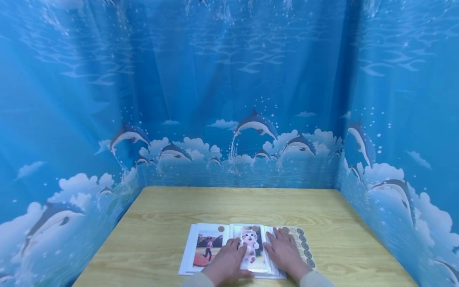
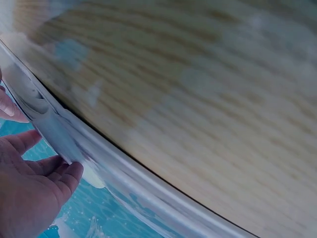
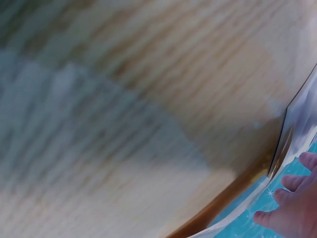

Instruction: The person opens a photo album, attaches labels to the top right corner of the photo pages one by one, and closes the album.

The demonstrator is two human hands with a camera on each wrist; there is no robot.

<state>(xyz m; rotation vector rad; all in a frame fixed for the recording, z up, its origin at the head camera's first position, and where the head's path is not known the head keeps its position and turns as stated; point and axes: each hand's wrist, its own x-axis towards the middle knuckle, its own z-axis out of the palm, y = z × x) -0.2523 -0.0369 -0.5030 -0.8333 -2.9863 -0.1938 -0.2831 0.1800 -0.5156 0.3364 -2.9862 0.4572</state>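
An opened photo album (image 1: 186,255) lies flat near the front of the table in the head view. On its left page is a photo of a runner (image 1: 205,249), and beside it a kitten picture (image 1: 250,239). A round brown sticker (image 1: 221,229) marks the top of the left page, and another sits above the kitten. My left hand (image 1: 226,260) rests across the pages, its fingers on the kitten picture's left edge. My right hand (image 1: 285,252) lies spread over the album's right side and a sheet of round stickers (image 1: 302,246), partly covering both.
The wooden table (image 1: 150,223) extends around the album. A blue curtain (image 1: 201,99) printed with dolphins and clouds encloses the back and both sides. Both wrist views mostly show blurred wood grain.
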